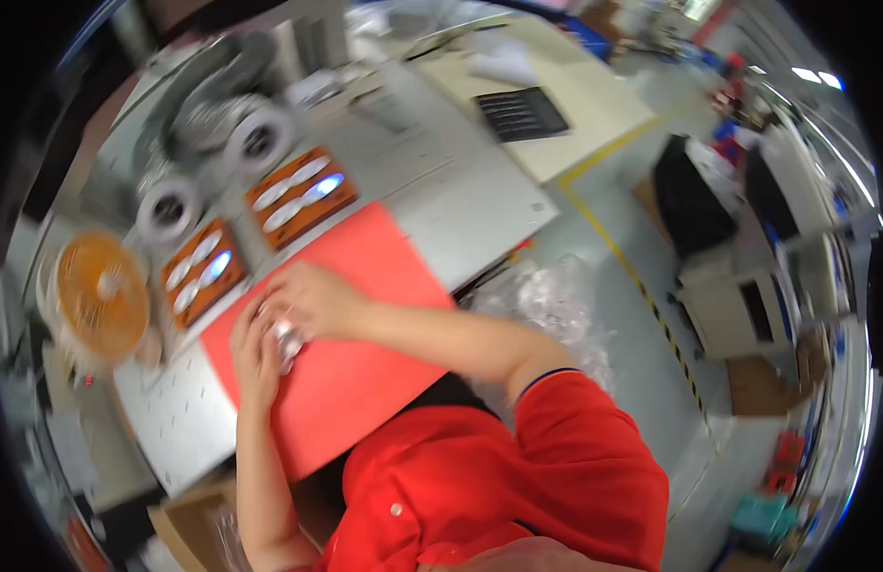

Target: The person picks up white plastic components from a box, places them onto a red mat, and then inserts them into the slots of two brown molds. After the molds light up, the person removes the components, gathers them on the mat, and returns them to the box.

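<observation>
Over a red mat, my left hand and my right hand meet, both closed around a small shiny silver-white piece. Motion blur hides its exact kind. My right fingers curl over the tips of my left fingers. Just beyond the mat lie two orange-brown trays, the nearer one to the left and the farther one to its right. White oval pieces sit in each tray, and one in each glows blue.
Two long plastic-wrapped rolls with white ends lie behind the trays. A round orange fan stands at the left. A black slotted tray rests on the far table. Clear plastic bags lie right of the table, and a cardboard box is below it.
</observation>
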`<state>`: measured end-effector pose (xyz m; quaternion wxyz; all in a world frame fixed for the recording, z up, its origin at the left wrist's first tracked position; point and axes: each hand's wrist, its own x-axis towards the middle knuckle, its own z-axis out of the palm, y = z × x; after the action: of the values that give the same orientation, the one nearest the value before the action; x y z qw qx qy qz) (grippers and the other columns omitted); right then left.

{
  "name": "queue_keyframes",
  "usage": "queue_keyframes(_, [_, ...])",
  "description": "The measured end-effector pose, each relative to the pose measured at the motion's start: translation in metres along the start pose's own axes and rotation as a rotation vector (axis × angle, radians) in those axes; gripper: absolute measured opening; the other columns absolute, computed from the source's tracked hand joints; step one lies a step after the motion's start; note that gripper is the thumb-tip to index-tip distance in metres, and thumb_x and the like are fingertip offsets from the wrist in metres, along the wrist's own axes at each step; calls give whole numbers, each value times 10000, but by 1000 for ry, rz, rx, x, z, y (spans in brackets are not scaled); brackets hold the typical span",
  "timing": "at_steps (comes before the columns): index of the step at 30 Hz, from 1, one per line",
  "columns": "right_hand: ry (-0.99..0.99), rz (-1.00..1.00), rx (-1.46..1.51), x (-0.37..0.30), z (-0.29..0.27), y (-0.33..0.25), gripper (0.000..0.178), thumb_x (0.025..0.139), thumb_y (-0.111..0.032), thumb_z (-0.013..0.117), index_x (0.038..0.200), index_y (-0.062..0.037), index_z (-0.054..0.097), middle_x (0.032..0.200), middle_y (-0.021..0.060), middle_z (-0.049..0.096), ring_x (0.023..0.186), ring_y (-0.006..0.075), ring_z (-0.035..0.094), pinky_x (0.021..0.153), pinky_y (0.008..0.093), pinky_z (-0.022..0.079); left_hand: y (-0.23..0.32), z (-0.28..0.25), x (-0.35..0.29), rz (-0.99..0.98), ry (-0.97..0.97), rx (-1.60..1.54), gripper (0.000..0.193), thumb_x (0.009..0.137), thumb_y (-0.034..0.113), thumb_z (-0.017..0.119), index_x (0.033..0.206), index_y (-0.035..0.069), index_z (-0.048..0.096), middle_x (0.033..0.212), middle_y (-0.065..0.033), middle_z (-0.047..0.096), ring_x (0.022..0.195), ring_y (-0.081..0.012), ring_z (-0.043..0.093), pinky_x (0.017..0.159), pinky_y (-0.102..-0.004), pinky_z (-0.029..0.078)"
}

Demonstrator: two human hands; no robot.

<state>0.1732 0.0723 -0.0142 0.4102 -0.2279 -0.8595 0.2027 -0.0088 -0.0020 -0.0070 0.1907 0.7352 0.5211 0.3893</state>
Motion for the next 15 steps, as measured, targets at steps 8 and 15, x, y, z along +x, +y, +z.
queue_keyframes(8, [-155, 5, -134, 6, -56, -18, 152, 840, -133, 636, 980, -99, 682, 1022, 49, 648, 974, 263, 584, 830, 369, 494, 11, -37, 9, -119, -3, -137, 202, 946, 144, 546, 1074, 36, 659, 1148, -108, 632, 1090, -254, 577, 957, -345, 423])
queue_keyframes(15, [-312, 85, -353, 60, -51, 13, 96, 847, -97, 619, 919, -65, 674, 1003, 88, 649, 915, 276, 632, 756, 372, 527, -39, -98, 50, -227, 84, 322, 170, 915, 110, 580, 1045, 58, 675, 1102, -104, 654, 962, -234, 641, 825, -337, 499])
